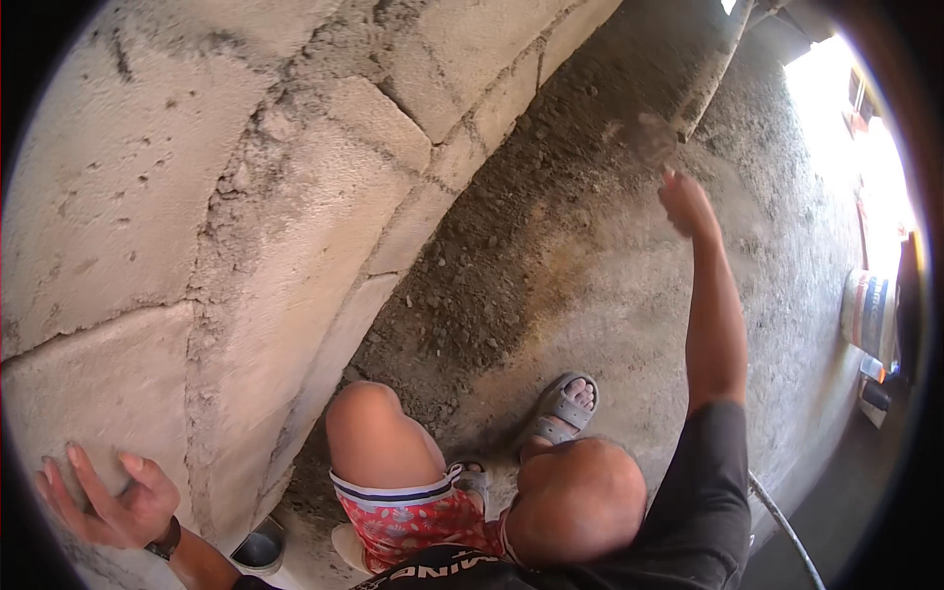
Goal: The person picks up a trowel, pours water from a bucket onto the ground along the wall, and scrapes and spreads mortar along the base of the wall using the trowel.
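Observation:
At the lower left my left hand (110, 501) is open, fingers spread against the pale block wall (295, 216). A dark band circles that wrist. My right arm stretches far forward, and my right hand (688, 205) is closed round the handle of a trowel (651, 141). The trowel's blade is blurred and brownish, close to the ground by the lower end of a long pale post or board (710, 84). Most of its handle is hidden in my fist. Crumbly dark soil or mortar (472, 265) lies along the foot of the wall.
My bent knees and sandalled feet (568, 405) are on the dusty ground. A dark bucket (261, 546) sits by the wall at lower left. At the far right stands a white bucket (869, 313) with coloured bands. A pale hose or cable (787, 526) runs along the lower right.

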`<action>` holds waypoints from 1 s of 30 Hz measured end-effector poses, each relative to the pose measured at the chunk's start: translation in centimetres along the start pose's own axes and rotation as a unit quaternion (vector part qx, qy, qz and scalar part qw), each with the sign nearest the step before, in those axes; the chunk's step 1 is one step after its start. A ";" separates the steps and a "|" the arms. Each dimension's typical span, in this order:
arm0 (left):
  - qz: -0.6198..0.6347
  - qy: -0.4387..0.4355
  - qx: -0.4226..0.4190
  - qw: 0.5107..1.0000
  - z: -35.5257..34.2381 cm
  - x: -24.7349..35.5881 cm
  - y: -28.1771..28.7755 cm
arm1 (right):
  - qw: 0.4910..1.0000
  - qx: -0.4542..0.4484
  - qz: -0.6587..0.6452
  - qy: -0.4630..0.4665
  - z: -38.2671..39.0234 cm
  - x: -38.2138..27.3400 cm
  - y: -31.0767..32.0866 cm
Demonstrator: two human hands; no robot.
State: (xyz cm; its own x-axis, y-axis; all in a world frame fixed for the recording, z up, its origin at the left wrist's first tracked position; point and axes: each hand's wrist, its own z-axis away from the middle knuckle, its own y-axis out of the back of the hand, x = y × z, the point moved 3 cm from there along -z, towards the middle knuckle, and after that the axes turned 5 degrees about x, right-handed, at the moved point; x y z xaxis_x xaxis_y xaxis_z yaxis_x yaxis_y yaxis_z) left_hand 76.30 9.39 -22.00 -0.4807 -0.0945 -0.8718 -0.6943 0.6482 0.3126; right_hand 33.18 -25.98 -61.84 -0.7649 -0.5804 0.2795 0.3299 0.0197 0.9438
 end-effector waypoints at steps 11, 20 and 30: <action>-0.004 0.006 0.015 1.000 0.1 -0.1 -0.2 | 0.951 -0.087 -0.285 -0.077 1.8 -14.9 0.4; 0.056 -0.014 0.062 0.996 -0.1 0.0 0.0 | 0.905 -0.154 -0.396 0.008 13.5 -22.6 6.9; 0.073 -0.005 0.061 0.995 -0.2 0.0 0.3 | 0.972 0.066 -0.174 -0.145 -0.6 -6.6 0.9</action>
State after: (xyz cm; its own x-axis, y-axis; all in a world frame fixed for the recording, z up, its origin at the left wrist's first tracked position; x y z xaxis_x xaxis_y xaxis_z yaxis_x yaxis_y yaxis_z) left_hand 76.00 9.43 -21.81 -0.5655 0.0149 -0.8246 -0.5470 0.7415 0.3886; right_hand 38.83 -22.58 -62.98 -0.9475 -0.3172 -0.0407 -0.0360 -0.0205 0.9991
